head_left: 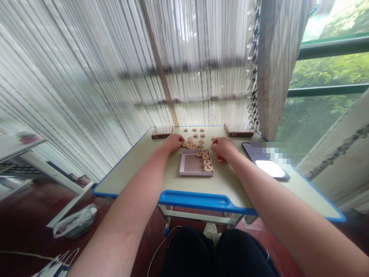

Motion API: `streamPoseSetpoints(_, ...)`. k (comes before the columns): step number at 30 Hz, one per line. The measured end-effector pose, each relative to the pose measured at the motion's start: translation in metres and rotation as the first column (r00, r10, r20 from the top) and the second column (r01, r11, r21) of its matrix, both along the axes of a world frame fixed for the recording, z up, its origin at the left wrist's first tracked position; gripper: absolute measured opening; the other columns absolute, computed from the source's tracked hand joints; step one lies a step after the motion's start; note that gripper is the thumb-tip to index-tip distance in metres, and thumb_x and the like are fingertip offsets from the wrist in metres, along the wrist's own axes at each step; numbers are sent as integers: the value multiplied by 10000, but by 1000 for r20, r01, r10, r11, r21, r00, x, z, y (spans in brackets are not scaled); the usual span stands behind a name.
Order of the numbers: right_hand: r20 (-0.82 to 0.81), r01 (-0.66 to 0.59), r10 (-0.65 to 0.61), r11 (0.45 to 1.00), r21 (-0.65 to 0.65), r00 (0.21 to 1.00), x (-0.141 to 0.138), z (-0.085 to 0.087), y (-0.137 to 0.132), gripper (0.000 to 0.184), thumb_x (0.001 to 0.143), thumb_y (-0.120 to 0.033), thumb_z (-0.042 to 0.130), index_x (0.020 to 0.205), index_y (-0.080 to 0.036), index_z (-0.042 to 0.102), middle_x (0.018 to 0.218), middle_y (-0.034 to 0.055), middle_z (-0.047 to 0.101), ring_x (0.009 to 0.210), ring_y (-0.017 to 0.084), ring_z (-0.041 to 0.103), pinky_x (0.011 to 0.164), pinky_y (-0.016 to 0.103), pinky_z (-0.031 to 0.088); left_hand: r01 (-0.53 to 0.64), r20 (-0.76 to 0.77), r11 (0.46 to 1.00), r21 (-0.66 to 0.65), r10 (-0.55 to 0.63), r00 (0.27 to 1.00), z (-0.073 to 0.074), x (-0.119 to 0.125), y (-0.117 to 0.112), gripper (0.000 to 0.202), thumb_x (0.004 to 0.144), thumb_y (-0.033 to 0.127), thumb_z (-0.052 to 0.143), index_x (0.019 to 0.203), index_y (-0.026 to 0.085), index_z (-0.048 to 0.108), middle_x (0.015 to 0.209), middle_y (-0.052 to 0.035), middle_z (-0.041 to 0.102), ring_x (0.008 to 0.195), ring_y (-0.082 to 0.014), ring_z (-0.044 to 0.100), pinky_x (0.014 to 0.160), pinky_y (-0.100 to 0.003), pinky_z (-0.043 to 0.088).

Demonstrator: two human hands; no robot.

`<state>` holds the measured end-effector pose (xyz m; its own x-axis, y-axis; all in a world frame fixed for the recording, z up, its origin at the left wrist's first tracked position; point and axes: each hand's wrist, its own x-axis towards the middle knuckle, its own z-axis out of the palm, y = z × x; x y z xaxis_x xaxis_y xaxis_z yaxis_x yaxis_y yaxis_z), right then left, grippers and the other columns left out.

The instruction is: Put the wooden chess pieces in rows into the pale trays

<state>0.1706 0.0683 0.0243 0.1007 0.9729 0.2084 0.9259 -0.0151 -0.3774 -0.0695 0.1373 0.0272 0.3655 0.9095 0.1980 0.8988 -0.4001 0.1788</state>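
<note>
Round wooden Chinese chess pieces (195,146) lie in a cluster on the desk, and several more are spaced out behind it. My left hand (173,142) is at the cluster's left edge, its fingertips closed on a chess piece that they partly cover. To the right of the cluster, my right hand (225,147) pinches another chess piece (212,145); a loose piece (219,158) lies just below that hand. Between my forearms sits a shallow open box (191,164). Several pieces with dark characters (207,168) line its right side and top right corner.
Two flat boxes (162,131) (239,129) rest at the desk's far corners. A phone or tablet (266,161) lies right of my right forearm. The desk (129,169) has a blue edge and a front pen groove (194,199). Curtains (201,88) hang behind it.
</note>
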Motion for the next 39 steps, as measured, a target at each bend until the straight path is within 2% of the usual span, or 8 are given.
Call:
streamPoseSetpoints(4,-11,-10,10,1000,15,1000,1,-1,1,313,759,-298,555,1006,-165,693,1044,136,676,926,248,623,769,315,466,-5,2,1000,29,5,1000,0,-2,0,309,750,250,557,1008,149,694,999,-77,703,954,-200,625,890,-285,466)
streamPoseSetpoints(8,-11,-6,6,1000,6,1000,1,-3,2,327,772,-299,550,1046,-172,675,1069,134,663,939,243,616,784,316,462,2,15,1000,16,-3,1000,-1,-2,2,371,748,241,564,1098,162,659,1010,-65,703,952,-196,627,894,-280,461)
streamPoseSetpoints(14,47,36,-36,999,2,998,-2,2,-5,366,796,-318,510,1100,-177,656,1149,152,612,1030,284,559,839,363,438,13,36,999,36,-14,999,2,0,0,286,770,294,557,958,141,709,969,-93,700,936,-207,624,857,-281,473)
streamPoseSetpoints(18,71,46,-48,999,29,996,-4,7,-10,374,792,-307,495,1108,-186,654,1165,149,591,1080,308,511,859,384,422,25,34,999,34,-26,999,4,1,-3,266,750,225,555,949,136,708,999,-99,689,955,-211,617,872,-291,470)
streamPoseSetpoints(26,81,23,-25,999,32,996,-3,2,-6,362,782,-309,491,1071,-183,668,1125,153,608,1028,294,548,860,382,426,47,11,999,-6,-47,999,3,1,-5,358,767,193,539,1099,185,671,1041,-76,685,955,-189,619,884,-269,462)
streamPoseSetpoints(33,69,10,-13,999,38,998,-2,-2,-1,339,769,-310,505,1029,-182,681,1104,151,621,1030,281,556,867,372,431,48,3,999,-18,-48,999,3,3,-4,309,752,248,576,1033,184,686,995,-77,681,932,-203,620,878,-292,464)
streamPoseSetpoints(39,70,4,-7,999,42,998,-1,-4,1,345,764,-300,504,1036,-183,682,1089,149,634,1005,287,571,850,378,438,46,7,998,-45,-45,999,5,5,-8,302,754,227,575,1030,147,668,1043,-83,677,974,-205,608,879,-281,459)
